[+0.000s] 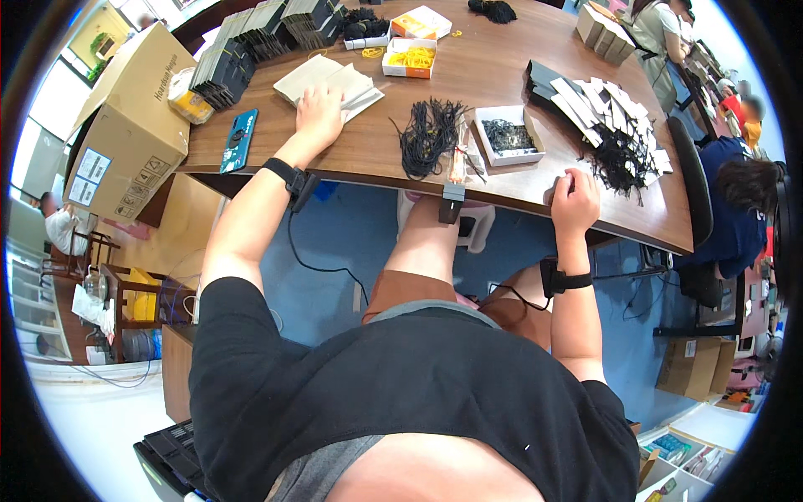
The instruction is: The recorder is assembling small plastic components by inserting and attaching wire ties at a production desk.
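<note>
My left hand (319,110) lies on a pale grey folded sheet or flat paper piece (361,87), its fingers stretched over the top. Curled at the table's front edge is my right hand (575,203); whatever its fingers hold, if anything, is hidden. Between the hands are a bundle of black cords (428,138) and a small white box (508,144) with dark small pieces inside. Beyond my right hand lie white strips (590,113) with black strings (623,159) attached or tangled among them. A blue phone-like object (240,140) rests left of my left forearm.
A large cardboard box (138,125) stands at the left, beside stacks of dark cards (222,74). Boxes of yellow bands (410,60) and black cord sit farther back. A grey clamp (452,203) grips the table edge. Other people are seated at both sides.
</note>
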A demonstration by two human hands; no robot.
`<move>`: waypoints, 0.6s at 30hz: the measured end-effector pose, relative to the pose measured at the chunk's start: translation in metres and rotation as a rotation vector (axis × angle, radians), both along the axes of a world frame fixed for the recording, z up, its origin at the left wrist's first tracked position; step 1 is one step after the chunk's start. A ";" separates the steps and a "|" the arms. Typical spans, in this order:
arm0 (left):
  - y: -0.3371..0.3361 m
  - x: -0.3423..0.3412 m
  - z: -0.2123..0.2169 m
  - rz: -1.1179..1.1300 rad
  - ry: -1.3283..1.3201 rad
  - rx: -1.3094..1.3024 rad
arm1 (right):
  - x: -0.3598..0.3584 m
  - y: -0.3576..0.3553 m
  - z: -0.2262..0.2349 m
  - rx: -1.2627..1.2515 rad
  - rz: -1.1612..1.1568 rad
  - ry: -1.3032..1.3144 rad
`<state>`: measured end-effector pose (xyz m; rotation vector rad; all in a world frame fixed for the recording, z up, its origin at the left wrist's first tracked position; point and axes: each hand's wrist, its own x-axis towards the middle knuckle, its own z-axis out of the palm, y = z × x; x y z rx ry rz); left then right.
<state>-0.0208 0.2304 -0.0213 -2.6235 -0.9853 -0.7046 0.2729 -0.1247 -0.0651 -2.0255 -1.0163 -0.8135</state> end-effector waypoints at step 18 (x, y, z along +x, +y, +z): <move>-0.199 -0.028 -0.023 -0.796 -0.474 -1.238 | -0.112 -0.018 0.034 -0.122 0.751 0.415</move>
